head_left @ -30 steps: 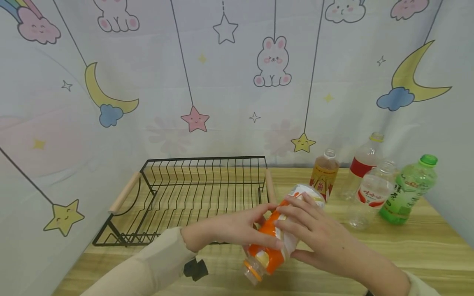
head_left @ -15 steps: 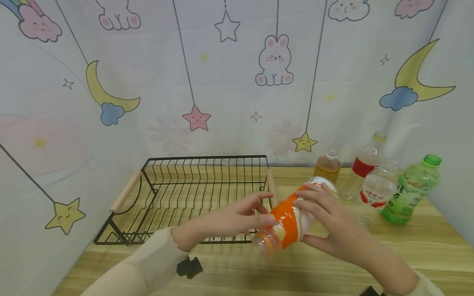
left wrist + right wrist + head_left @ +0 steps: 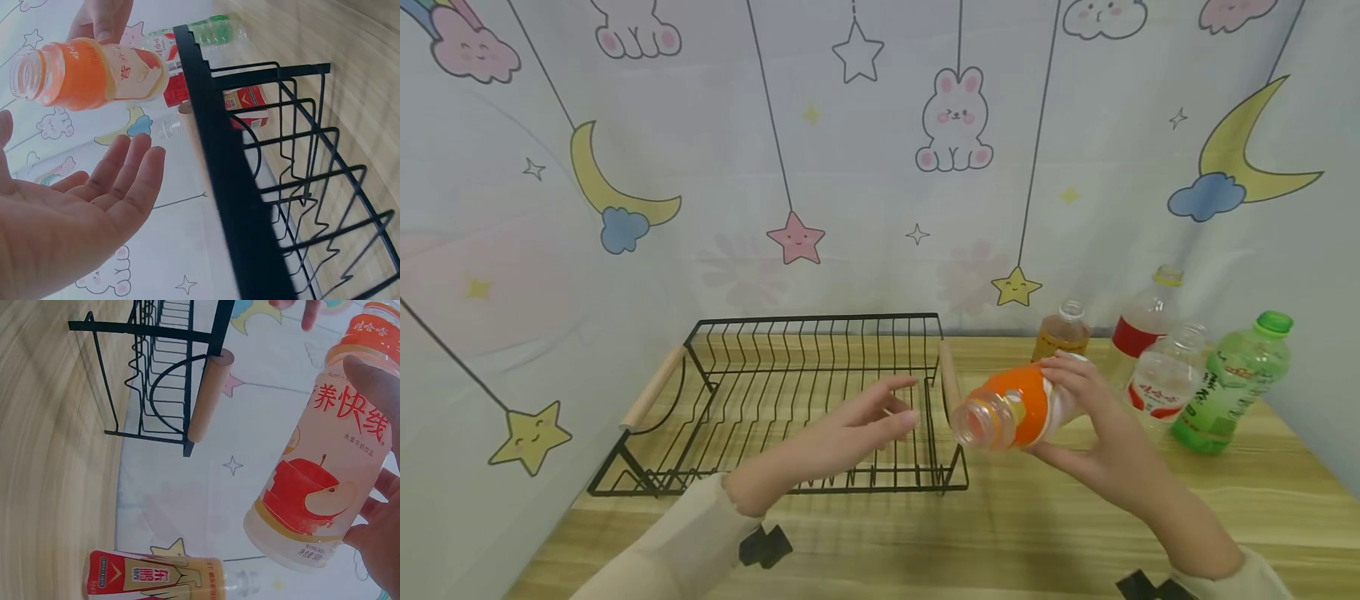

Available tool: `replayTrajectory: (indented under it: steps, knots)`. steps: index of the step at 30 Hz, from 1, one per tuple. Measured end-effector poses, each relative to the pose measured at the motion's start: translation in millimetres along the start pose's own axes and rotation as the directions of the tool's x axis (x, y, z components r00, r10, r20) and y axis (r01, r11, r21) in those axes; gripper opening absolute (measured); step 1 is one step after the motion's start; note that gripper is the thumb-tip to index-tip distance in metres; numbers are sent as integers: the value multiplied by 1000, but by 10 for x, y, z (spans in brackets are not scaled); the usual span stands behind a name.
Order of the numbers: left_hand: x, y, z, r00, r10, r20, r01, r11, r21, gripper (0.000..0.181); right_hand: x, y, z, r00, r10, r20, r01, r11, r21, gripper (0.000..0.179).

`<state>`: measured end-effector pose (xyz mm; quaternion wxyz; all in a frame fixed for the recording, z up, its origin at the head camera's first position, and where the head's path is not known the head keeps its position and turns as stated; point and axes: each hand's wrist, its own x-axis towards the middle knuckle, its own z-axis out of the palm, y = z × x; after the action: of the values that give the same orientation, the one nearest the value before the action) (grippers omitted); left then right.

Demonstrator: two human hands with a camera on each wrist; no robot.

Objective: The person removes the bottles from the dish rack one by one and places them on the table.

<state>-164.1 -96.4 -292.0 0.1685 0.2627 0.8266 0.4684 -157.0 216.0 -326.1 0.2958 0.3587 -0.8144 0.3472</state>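
My right hand (image 3: 1108,442) grips an orange and white plastic bottle (image 3: 1028,402), its uncapped mouth tipped toward the left and the viewer. In the right wrist view the bottle (image 3: 325,469) shows a red apple on its label, with my thumb along one side. My left hand (image 3: 850,429) is off the bottle, above the black wire dish rack (image 3: 951,487). The left wrist view has this hand (image 3: 81,212) palm up, fingers loosely bent and holding nothing. There the bottle (image 3: 87,74) is held up beyond the fingers.
Several uncapped bottles stand at the right: an amber one (image 3: 1062,333), a red-labelled clear one (image 3: 1138,329), another clear one (image 3: 1165,383) and a green one (image 3: 1240,379). The rack has wooden handles (image 3: 655,387). A printed curtain (image 3: 880,183) hangs behind the wooden table (image 3: 880,550).
The left hand has let go of the bottle and moved left. The right hand has carried the bottle up and to the right, turning its mouth leftward.
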Motion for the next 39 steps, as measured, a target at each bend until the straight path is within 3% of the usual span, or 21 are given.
replayTrajectory:
  steps: [4, 6, 8, 11, 15, 19, 25, 35, 39]
  knots:
    - [-31, -78, -5, 999, 4, -35, -3, 999, 38, 59, -49, 66, 15, 996, 79, -43, -80, 997, -8, 76]
    - [-50, -116, -8, 999, 5, -49, -3, 999, 40, 60, -80, 93, 27, 989, 132, -64, -133, 991, -4, 89]
    - [-69, -151, -11, 998, 12, -59, -10, 999, 30, 60, -111, 117, 43, 977, 192, -89, -192, 981, 10, 88]
    - [-90, -208, -6, 997, 17, -69, -15, 1000, 28, 58, -141, 148, 64, 947, 304, -107, -295, 951, 92, 83]
    - [-104, -278, 14, 997, 8, -71, -3, 998, 69, 57, -168, 189, 80, 892, 442, -98, -419, 887, 191, 74]
    - [-113, -334, 44, 998, 7, -66, -1, 995, 102, 57, -206, 249, 96, 852, 517, -84, -485, 839, 246, 70]
    - [-113, -415, 89, 998, 14, -59, -5, 990, 141, 58, -264, 344, 111, 806, 589, -58, -552, 783, 287, 68]
    - [-90, -501, 138, 999, 49, -12, -46, 978, 206, 52, -332, 518, 174, 802, 594, -70, -522, 752, 402, 58]
    - [-102, -532, 155, 999, 45, 9, -45, 974, 223, 54, -350, 558, 211, 764, 643, -53, -571, 711, 411, 52]
